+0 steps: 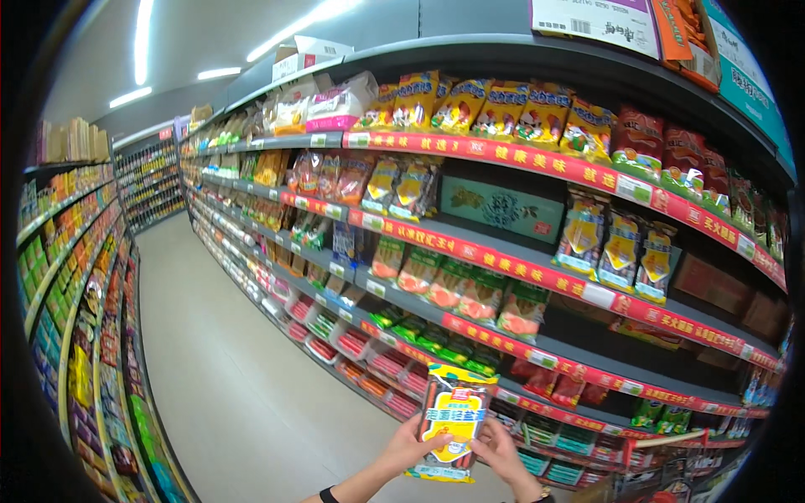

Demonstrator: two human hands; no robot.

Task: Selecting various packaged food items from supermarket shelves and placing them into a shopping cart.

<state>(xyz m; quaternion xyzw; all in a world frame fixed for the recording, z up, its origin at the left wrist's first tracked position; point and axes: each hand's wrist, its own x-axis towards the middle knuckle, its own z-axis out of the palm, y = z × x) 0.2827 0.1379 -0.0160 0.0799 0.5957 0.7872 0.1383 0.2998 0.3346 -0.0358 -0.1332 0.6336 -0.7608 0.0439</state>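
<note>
Upright between my two hands is a yellow and black packet of sausages [459, 399], its printed front turned towards me. My left hand [405, 445] grips its left edge, with the thumb lying across the front. At the opposite edge, my right hand [501, 449] pinches the packet with thumb and fingers. On a shelf beyond stand similar yellow and dark packets [619, 248]; two more such packets [412, 188] stand further left on that row.
Long shelving [402, 229] with red label strips runs along my right. Another stocked shelf [69, 327] lines the left, with a pale floor aisle [214, 352] between. A cart or basket handle [670, 439] shows at lower right. Cartons [594, 22] sit on top of the shelving.
</note>
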